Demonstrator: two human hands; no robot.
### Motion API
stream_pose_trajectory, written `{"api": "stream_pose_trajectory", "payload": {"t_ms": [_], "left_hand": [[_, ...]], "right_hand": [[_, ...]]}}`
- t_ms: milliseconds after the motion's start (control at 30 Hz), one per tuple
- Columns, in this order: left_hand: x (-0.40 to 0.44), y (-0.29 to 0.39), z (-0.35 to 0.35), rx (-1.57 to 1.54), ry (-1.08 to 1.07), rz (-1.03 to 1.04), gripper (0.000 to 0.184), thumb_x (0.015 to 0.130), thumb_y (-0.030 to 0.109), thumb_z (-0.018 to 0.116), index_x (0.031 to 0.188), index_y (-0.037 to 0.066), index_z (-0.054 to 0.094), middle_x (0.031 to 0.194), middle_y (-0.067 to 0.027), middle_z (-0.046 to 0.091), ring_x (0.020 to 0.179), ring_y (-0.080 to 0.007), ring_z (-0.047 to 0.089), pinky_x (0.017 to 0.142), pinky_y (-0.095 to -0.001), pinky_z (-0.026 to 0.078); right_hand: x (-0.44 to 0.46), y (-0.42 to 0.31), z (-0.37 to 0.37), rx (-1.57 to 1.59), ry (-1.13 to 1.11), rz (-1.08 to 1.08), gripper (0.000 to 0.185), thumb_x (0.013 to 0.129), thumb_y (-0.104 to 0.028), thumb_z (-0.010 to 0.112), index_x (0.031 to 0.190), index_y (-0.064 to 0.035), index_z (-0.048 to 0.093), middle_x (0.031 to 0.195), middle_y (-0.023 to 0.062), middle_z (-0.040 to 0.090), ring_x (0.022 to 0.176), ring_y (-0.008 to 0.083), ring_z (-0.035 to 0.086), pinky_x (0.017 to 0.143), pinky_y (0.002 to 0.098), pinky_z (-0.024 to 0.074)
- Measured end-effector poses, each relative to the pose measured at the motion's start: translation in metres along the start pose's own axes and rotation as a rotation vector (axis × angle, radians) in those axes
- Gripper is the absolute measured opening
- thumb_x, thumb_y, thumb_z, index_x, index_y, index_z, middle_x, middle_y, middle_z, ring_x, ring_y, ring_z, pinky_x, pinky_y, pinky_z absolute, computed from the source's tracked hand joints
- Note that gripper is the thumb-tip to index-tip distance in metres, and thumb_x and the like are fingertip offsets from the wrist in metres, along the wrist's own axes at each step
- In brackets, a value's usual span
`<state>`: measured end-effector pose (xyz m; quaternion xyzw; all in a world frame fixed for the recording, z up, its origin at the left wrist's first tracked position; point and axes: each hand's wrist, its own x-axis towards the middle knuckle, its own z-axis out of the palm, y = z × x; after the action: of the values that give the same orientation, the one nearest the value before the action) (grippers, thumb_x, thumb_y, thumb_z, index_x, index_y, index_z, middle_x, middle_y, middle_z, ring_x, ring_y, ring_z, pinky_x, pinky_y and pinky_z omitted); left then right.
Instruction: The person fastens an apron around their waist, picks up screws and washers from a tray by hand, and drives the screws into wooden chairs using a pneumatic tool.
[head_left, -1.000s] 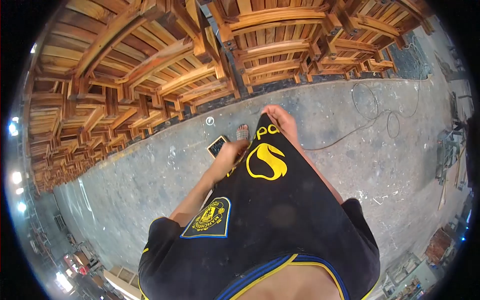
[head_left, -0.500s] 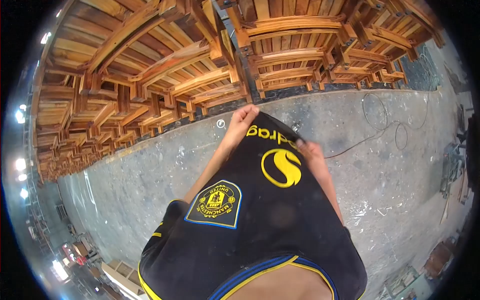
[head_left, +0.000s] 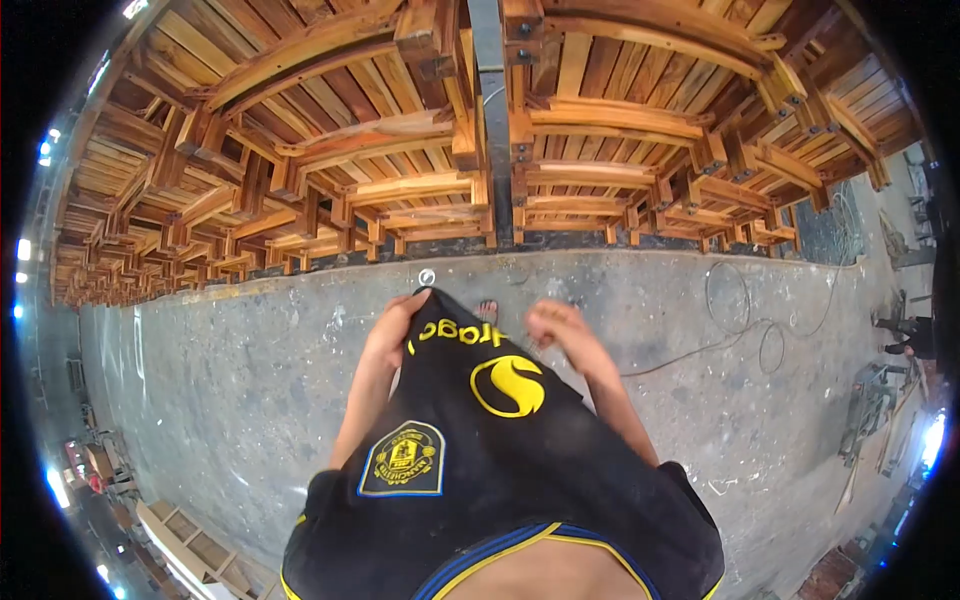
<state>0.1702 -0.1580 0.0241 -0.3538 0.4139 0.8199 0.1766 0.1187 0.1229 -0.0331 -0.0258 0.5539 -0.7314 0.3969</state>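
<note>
The shirt [head_left: 510, 450] is worn on the person's body, and its front is held out over the grey floor [head_left: 250, 390]. The step in hand is judged to be the handling of the lower hem [head_left: 462, 312]. One corner of it is pinched in the left hand [head_left: 398, 322]. The right hand [head_left: 560, 328] is held just beside the slanting edge with its fingers curled; whether any cloth is caught in them cannot be told. For the hem to be spread from both sides, a firm pinch by the right fingers seems to be called for, with the left pinch undisturbed.

The cloth is black and is drawn to a point at the left hand. The collar [head_left: 553, 528] is trimmed in blue and yellow. A blue-edged badge [head_left: 404, 462] and a yellow logo [head_left: 508, 386] are shown upside down, and the yellow lettering [head_left: 440, 329] is partly hidden.
</note>
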Motion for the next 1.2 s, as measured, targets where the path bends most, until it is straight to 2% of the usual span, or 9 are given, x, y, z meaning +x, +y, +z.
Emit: {"api": "stream_pose_trajectory", "payload": {"t_ms": [133,200,400,567,833,900,1067,1133,1200], "left_hand": [[0.007,0.014,-0.004,-0.035,0.007,0.12,0.023,0.093,0.017,0.053,0.083,-0.001,0.062,0.076,-0.0109,0.067,0.06,-0.0172,0.064,0.051,-0.0293,0.053],[0.0,0.033,0.006,-0.019,-0.09,0.218,0.022,0.093,0.016,0.054,0.083,-0.002,0.062,0.075,-0.0099,0.067,0.06,-0.0156,0.064,0.051,-0.0274,0.052],[-0.034,0.044,0.048,0.569,-0.089,0.095,0.025,0.092,0.023,0.058,0.095,-0.001,0.064,0.079,-0.0019,0.064,0.069,-0.0096,0.06,0.062,-0.0238,0.048],[-0.02,-0.008,0.035,0.816,-0.799,0.062,0.045,0.096,0.038,0.051,0.101,-0.005,0.062,0.091,0.0008,0.061,0.084,-0.0072,0.05,0.072,-0.0251,0.045],[-0.079,0.024,-0.065,0.807,-0.299,0.095,0.041,0.092,0.035,0.059,0.095,-0.005,0.067,0.086,0.0016,0.063,0.085,-0.0059,0.052,0.074,-0.0236,0.045],[-0.12,0.039,-0.067,0.682,0.322,0.396,0.036,0.09,0.033,0.061,0.088,-0.003,0.068,0.079,-0.0025,0.065,0.078,-0.009,0.058,0.069,-0.0255,0.046],[-0.145,0.077,-0.073,0.605,0.195,0.244,0.044,0.091,0.041,0.056,0.078,0.0,0.064,0.07,0.0006,0.06,0.065,-0.0068,0.052,0.06,-0.0239,0.042],[-0.096,0.035,-0.064,0.849,0.424,0.3,0.045,0.09,0.044,0.057,0.086,0.0,0.066,0.077,-0.001,0.061,0.072,-0.0089,0.053,0.064,-0.026,0.043],[-0.042,-0.022,-0.088,0.851,0.307,-0.071,0.049,0.089,0.049,0.055,0.096,0.002,0.065,0.091,-0.0047,0.063,0.086,-0.0145,0.055,0.078,-0.0304,0.045]], "right_hand": [[-0.019,0.03,-0.001,-0.306,-0.446,0.288,0.043,0.09,-0.028,0.059,0.122,0.0016,0.056,0.113,0.0086,0.062,0.104,0.0151,0.054,0.09,0.0277,0.0429],[-0.029,0.051,-0.005,0.311,-0.249,0.34,0.039,0.089,-0.028,0.061,0.115,0.0007,0.06,0.108,0.0069,0.062,0.098,0.014,0.055,0.085,0.0252,0.0428],[-0.036,-0.114,0.009,-0.053,0.583,0.027,0.012,0.07,-0.013,0.066,0.077,-0.0039,0.062,0.076,0.0036,0.062,0.074,0.0147,0.058,0.07,0.0271,0.0464],[-0.017,-0.166,-0.012,0.033,0.276,-0.175,0.01,0.069,-0.005,0.06,0.076,0.0008,0.063,0.074,0.0075,0.065,0.062,0.0139,0.059,0.063,0.0253,0.0472],[0.003,-0.054,-0.02,-0.165,-0.254,0.329,0.025,0.079,-0.009,0.068,0.101,0.0016,0.061,0.089,0.0033,0.066,0.081,0.0093,0.062,0.074,0.0215,0.0473],[0.005,-0.041,0.007,-0.123,-0.342,0.411,0.023,0.081,-0.01,0.067,0.101,0.0009,0.061,0.089,0.0026,0.066,0.081,0.0088,0.061,0.074,0.0213,0.0472],[0.014,-0.033,0.06,-0.048,-0.415,0.496,0.02,0.083,-0.013,0.066,0.1,-0.0018,0.062,0.084,-0.0011,0.064,0.077,0.0067,0.059,0.068,0.0214,0.0456],[0.027,-0.003,0.028,-0.176,-0.246,0.444,0.02,0.084,-0.015,0.064,0.097,-0.0013,0.064,0.082,0.0014,0.065,0.076,0.0086,0.06,0.068,0.0229,0.0466],[0.006,-0.02,0.011,-0.503,-0.165,-0.073,0.02,0.086,-0.019,0.063,0.093,-0.0007,0.065,0.083,0.0018,0.065,0.076,0.0105,0.061,0.069,0.0234,0.0473]]}}
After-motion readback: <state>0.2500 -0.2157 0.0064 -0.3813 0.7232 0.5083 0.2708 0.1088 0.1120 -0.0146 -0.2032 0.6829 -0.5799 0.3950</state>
